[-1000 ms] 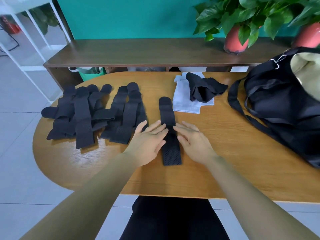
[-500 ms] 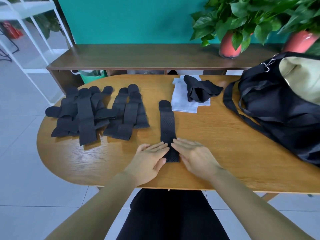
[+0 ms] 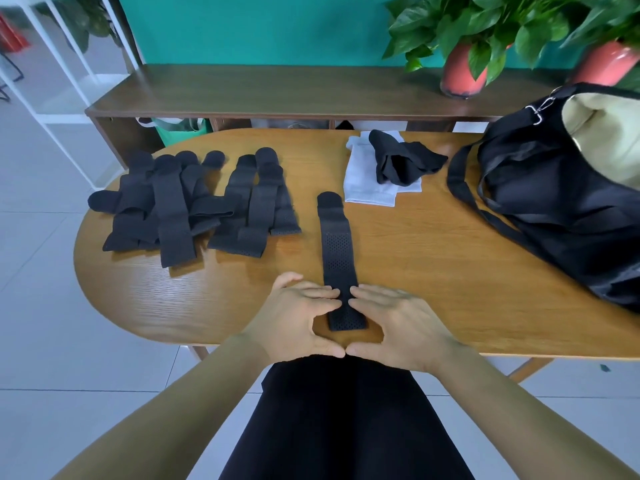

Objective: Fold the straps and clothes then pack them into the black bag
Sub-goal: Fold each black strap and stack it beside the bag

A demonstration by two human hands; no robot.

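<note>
**Strap [image 3: 337,251] pressed flat on the tabletop [image 3: 433,271]**

One long black perforated strap lies lengthwise on the oval wooden tabletop, with its near end close to the front edge. The person's left hand [image 3: 298,320] and right hand [image 3: 398,323] rest flat on either side of that near end. The fingers [image 3: 322,293] of both are straight, laid onto the strap and curled round nothing, their tips nearly meeting over it. The two thumb tips touch at the tabletop's edge.

Heaps of black straps [image 3: 173,209] lie to the left. Behind the single strap, a crumpled black garment [image 3: 401,164] sits on a folded white cloth [image 3: 363,194]. The black bag [image 3: 554,202] stands at the right end, its mouth gaping on a pale lining. A low wooden shelf [image 3: 277,91] behind carries potted plants [image 3: 464,67].
</note>
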